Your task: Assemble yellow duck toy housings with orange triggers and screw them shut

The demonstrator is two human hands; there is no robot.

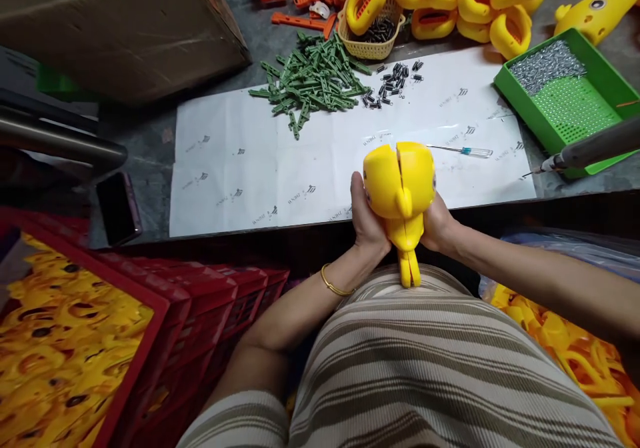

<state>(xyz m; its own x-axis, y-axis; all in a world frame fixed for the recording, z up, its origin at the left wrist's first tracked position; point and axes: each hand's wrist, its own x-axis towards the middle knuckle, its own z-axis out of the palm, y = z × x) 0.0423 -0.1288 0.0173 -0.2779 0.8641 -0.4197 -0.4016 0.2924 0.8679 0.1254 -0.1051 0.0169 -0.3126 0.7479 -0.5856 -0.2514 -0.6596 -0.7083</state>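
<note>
A yellow plastic toy animal (400, 181) is held upright between my two hands, in front of the table's front edge. A dark gap runs down the top of its head, where its two shell halves stand slightly apart. My left hand (371, 225) grips its left side, with the thumb up along the head. Around the right side wraps my right hand (439, 225), its fingers mostly hidden behind the toy. Beyond it on the white paper (230, 168) lie a thin screwdriver (467, 151), several small black springs (393, 85) and a pile of green plastic strips (317, 78).
A green tray (545, 125) of small screws stands at right, near a power screwdriver (590, 149). Yellow and orange parts and a small basket (367, 47) line the back. A cardboard box (125, 35), phone (119, 208) and red crate (170, 301) are at left.
</note>
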